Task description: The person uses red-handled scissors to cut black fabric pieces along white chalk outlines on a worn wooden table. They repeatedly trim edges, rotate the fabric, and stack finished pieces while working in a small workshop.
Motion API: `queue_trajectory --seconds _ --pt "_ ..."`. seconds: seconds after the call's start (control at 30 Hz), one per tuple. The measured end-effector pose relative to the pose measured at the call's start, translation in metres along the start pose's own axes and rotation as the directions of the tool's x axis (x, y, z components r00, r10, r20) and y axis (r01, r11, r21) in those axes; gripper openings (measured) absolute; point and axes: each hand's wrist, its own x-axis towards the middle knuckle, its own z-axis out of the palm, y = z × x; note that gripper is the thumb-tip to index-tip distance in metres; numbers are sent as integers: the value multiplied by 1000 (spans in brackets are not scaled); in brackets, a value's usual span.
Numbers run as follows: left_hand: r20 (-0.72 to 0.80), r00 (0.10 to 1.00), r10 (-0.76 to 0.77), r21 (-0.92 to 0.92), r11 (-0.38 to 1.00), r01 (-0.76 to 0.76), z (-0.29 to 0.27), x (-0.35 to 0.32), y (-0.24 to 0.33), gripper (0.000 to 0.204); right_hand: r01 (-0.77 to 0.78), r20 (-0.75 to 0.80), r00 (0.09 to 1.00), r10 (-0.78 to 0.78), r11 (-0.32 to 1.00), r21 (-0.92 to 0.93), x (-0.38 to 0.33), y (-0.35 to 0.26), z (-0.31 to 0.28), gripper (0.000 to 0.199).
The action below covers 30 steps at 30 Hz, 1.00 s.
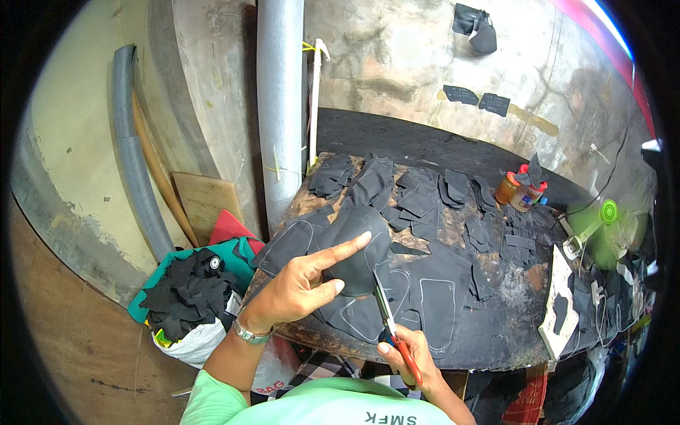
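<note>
Scissors (394, 327) in closed right hand (407, 354), blades up-left toward left-hand-pinched (301, 287) black sheet (361, 248).

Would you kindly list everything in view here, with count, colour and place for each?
sheet: one, black with pale outlines, front of the table
cut pieces: many, black, piled mid-table
piece: one, black, under the left hand
table: one, dark and worn, centre
bottles: about three, orange and red-capped, far right of the table
scrap heap: one, black, on a green bin at left
pipe: one, grey, upright behind the table
hose: one, grey, against the left wall
scissors: one pair, red-handled, in the right hand
left hand: holding the piece
right hand: gripping the scissors
</note>
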Motion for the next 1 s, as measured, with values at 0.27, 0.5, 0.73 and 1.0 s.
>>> queue_trajectory --seconds 0.27,0.5,0.73,1.0 --pt "-78 995 65 45 997 -61 11 5 -14 61 33 33 999 -35 999 43 11 0 0 37" --pt "-39 998 55 10 998 -54 19 3 -15 67 33 106 993 -44 994 105 19 -6 -7 37" --pt "-149 976 158 178 975 -130 20 -4 -27 60 -86 148 988 51 968 237 10 -7 -7 33" --pt "-375 923 84 56 996 -68 50 -19 -39 59 88 184 973 -137 963 254 27 -8 -8 37"
